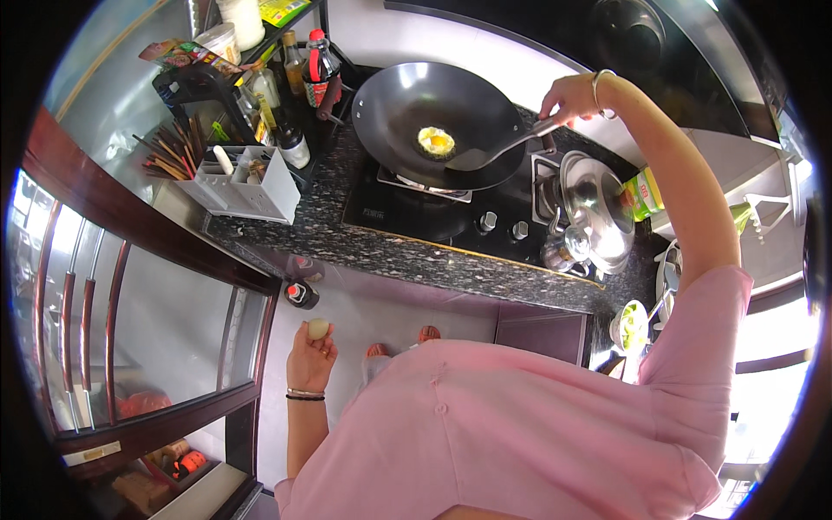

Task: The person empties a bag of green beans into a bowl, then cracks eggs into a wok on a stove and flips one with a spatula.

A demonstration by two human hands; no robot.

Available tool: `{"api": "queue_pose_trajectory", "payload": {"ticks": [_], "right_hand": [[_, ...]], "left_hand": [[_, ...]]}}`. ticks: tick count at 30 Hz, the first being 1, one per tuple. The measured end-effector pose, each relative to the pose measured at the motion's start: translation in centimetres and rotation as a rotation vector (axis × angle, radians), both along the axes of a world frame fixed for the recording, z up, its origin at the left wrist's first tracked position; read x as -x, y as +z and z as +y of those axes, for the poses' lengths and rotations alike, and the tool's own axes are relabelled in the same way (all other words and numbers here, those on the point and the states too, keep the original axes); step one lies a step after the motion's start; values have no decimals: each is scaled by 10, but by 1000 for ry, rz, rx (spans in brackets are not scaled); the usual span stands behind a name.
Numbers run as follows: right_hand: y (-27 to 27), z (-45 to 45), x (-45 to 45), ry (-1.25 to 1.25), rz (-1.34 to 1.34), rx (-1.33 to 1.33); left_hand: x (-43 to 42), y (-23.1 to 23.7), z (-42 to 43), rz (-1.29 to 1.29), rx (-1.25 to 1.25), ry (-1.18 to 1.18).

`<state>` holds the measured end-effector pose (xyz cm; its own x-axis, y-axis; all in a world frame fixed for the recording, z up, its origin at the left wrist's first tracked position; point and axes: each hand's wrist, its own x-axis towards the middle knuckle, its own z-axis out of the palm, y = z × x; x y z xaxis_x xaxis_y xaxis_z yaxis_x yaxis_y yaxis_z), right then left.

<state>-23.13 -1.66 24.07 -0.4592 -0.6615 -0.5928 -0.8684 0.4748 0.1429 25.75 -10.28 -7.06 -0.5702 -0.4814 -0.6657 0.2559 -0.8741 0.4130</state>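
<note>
My right hand (572,101) grips the handle of a wok spatula (504,147), whose blade rests low inside a dark wok (396,97). Beside the blade, a frying egg (436,140) with a yellow yolk lies at the bottom of the wok. The wok sits over the left burner of a black gas stove (403,213). Away from the counter, above the floor, my left hand (312,361) holds a pale whole egg (318,328) between its fingertips.
A steel lid (601,208) and small steel pot (560,250) stand at the stove's right. On the left are a chopstick holder (260,188) and several sauce bottles (316,68). Another bottle (301,294) stands on the floor. A bowl of cut greens (630,325) is at right.
</note>
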Motion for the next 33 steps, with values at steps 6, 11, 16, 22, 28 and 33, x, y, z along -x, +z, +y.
{"api": "queue_pose_trajectory", "payload": {"ticks": [6, 11, 16, 22, 28, 33], "right_hand": [[-3, -8, 0, 4, -38, 6], [-16, -18, 8, -11, -33, 17], [-22, -22, 3, -37, -34, 47], [-41, -17, -2, -94, -84, 131], [-27, -10, -6, 1, 3, 96], [1, -2, -5, 80, 66, 15]], "left_hand": [[15, 3, -1, 28, 13, -15], [20, 0, 1, 26, 10, -22], [21, -3, 4, 29, -3, -19], [21, -9, 5, 41, 5, -28], [21, -2, 5, 50, 45, -49], [17, -2, 5, 54, 59, -40]]}}
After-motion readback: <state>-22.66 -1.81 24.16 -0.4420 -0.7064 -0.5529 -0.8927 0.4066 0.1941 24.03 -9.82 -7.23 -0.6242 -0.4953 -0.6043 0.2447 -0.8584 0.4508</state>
